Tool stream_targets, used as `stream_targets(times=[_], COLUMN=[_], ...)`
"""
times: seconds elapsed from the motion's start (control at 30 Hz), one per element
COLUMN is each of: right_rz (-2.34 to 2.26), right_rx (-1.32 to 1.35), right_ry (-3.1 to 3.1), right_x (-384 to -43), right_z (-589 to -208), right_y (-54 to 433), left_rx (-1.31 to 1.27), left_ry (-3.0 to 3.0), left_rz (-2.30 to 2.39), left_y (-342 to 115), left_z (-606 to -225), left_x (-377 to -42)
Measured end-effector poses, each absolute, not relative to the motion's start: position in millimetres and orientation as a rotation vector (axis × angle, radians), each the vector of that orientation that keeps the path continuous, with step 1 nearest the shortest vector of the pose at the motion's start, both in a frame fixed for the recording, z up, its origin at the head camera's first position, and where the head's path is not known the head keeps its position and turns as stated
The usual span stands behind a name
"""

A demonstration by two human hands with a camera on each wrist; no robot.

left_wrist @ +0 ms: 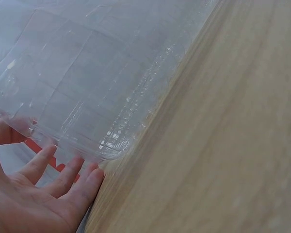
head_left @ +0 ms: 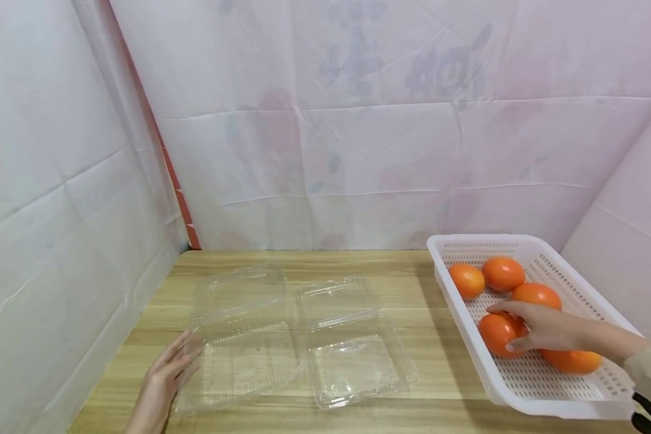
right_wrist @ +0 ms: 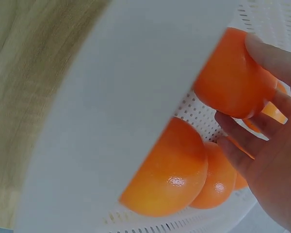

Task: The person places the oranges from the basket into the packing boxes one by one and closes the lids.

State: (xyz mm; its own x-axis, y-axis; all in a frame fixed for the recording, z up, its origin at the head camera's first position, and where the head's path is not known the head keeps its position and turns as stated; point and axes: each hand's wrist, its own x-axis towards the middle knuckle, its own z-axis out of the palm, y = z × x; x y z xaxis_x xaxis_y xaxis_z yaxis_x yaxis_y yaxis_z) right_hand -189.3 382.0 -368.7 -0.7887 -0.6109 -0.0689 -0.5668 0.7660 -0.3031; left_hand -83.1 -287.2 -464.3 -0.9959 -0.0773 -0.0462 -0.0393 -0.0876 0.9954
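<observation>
My right hand [head_left: 545, 325] reaches into the white plastic basket [head_left: 490, 380] and grips a smooth orange-red tomato [head_left: 497, 335], thumb on one side and fingers on the other. In the right wrist view this tomato [right_wrist: 235, 73] sits between thumb and fingers, partly hidden by the basket's wall. On the left, my left hand [head_left: 165, 377] has its extended fingers at the left edge of a clear plastic clamshell box [head_left: 249, 355] with its lid folded back. Seen from the left wrist, the fingertips [left_wrist: 48, 150] touch the box's rim near a corner.
A second clear clamshell box [head_left: 352, 367], its lid also open, lies to the right of the first. Several more tomatoes [head_left: 503, 274] rest in the basket. The wooden table [head_left: 428, 355] is walled in by pale printed sheets [head_left: 369, 150] behind and at the sides.
</observation>
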Motion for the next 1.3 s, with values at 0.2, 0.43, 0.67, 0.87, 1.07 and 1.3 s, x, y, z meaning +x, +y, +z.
stream_targets(times=[0.2, 0.43, 0.67, 0.87, 1.07, 1.3], right_rz=[-0.397, -0.432, -0.524, -0.656, -0.668, -0.642], right_rx=[-0.903, -0.840, -0.724, -0.787, -0.813, -0.888], right_ry=[2.800, 2.834, 2.865, 2.914, 2.970, 3.032], right_x=[-189, -186, -180, -176, -173, -172], right_z=[-369, -367, -358, -350, -338, -324], right_y=[379, 375, 371, 370, 364, 356], left_rx=[0.151, 0.132, 0.128, 0.107, 0.096, 0.094], left_ry=[-2.117, -2.108, -2.110, -2.100, -2.081, -2.071], left_rz=[-2.286, -2.278, -2.277, -2.288, -2.293, -2.296], left_y=[-288, -288, -289, -288, -288, -287], left_z=[-463, -464, -463, -463, -464, -465], left_x=[-84, -84, -83, -84, -84, -83])
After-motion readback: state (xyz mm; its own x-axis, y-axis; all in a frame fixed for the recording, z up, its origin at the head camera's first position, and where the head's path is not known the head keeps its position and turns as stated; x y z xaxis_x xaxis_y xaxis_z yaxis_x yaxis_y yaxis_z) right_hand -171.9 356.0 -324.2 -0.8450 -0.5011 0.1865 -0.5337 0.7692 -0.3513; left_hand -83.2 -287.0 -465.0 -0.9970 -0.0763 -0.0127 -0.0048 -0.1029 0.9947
